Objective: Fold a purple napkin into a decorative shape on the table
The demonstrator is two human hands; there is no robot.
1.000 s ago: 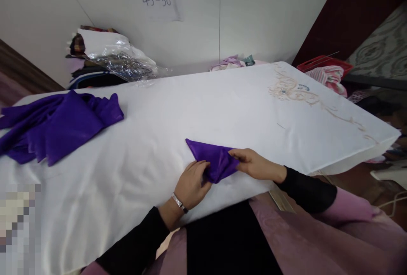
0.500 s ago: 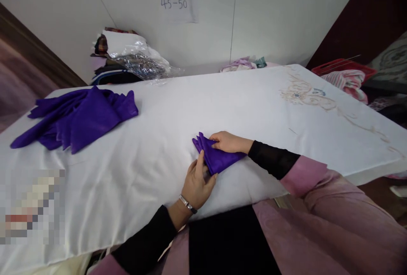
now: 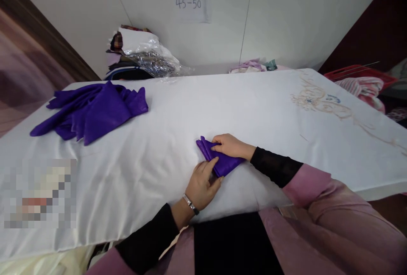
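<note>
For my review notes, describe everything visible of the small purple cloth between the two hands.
The small, folded purple cloth has a slight sheen and looks thin and soft. Layered folds end in points at its upper left. It lies on the white fabric-covered table, near the front edge. The left hand touches its lower left side; the right hand rests over its top, hiding part.

Left hand and right hand near each other, the right between 1 and 2 o'clock from the left.
The left forearm points to 2 o'clock, thumb parted from the fingers, wrist banded; the right forearm, black-sleeved too, points to 10 o'clock, back of the hand up, fingers bent.
</note>
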